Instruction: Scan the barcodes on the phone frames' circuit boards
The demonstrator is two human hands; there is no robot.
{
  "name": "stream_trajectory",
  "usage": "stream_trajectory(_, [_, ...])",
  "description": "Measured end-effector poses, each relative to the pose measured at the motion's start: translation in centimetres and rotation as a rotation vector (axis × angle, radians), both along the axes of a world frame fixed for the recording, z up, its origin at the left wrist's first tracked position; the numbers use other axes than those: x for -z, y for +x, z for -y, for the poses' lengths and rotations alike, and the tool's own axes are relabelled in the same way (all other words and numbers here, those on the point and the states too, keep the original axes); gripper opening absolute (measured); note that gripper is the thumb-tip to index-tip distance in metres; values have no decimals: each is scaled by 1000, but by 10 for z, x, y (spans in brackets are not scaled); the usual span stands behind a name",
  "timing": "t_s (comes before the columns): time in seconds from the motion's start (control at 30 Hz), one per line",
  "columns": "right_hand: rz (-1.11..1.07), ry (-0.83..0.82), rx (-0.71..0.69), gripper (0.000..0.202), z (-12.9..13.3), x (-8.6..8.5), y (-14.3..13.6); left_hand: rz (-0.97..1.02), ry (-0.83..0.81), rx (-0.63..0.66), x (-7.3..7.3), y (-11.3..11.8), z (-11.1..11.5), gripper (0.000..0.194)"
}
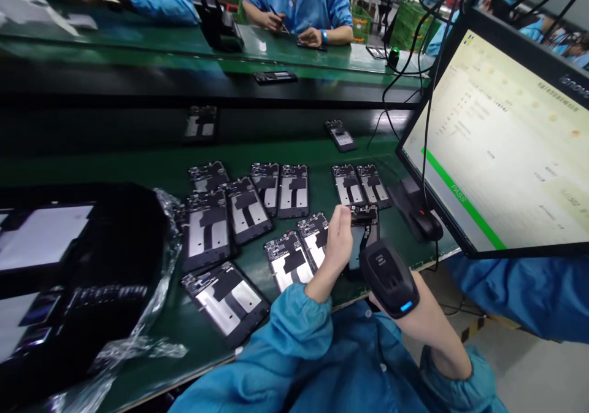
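Note:
My left hand (339, 241) is at the left edge of an opened phone (370, 239) with bare circuitry at its top end. The fingers are pressed together against that edge, and part of the phone is hidden behind the hand and the scanner. Wrapped round a black barcode scanner (384, 272) is my right hand (411, 318), mostly hidden beneath it; the scanner has a lit blue mark and points at the phone. Two opened phones (289, 259) (315, 235) lie just left of my left hand. Another pair (347, 186) (373, 186) lies beyond it.
Several more opened phones (248, 209) lie on the green table (151, 370). A black tray (115, 235) with clear plastic wrap (161, 302) stands left. At right are a monitor (506, 143) showing PASS, a mouse (426, 224) and hanging cables (427, 118). Co-workers sit across.

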State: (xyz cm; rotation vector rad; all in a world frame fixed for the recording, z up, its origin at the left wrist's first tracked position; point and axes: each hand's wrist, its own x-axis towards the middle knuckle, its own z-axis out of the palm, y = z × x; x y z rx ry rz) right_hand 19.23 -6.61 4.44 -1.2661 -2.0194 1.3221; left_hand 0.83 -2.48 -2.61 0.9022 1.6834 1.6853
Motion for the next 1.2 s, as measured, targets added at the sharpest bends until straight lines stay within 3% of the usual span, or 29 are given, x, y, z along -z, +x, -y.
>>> stream_trajectory(0.13, [-55, -4, -48, 15, 7, -12, 4, -47, 15, 32, -7, 3, 6, 40])
stream_trajectory(0.43, [-60, 19, 22, 12, 1, -20, -38, -64, -66, 9, -10, 7, 13, 28])
stream_trajectory(0.7, [-65, 32, 8, 24, 11, -16, -25, -92, 12, -48, -9, 1, 14, 32])
stream_trajectory(0.93, [7, 104, 2, 4, 12, -27, -24, -174, -21, -110, -13, 1, 18, 23])
stream_trajectory(1.2, [-39, 77, -21, 4, 13, -35, -21, -250, 10, -133, -13, 2, 21, 22])
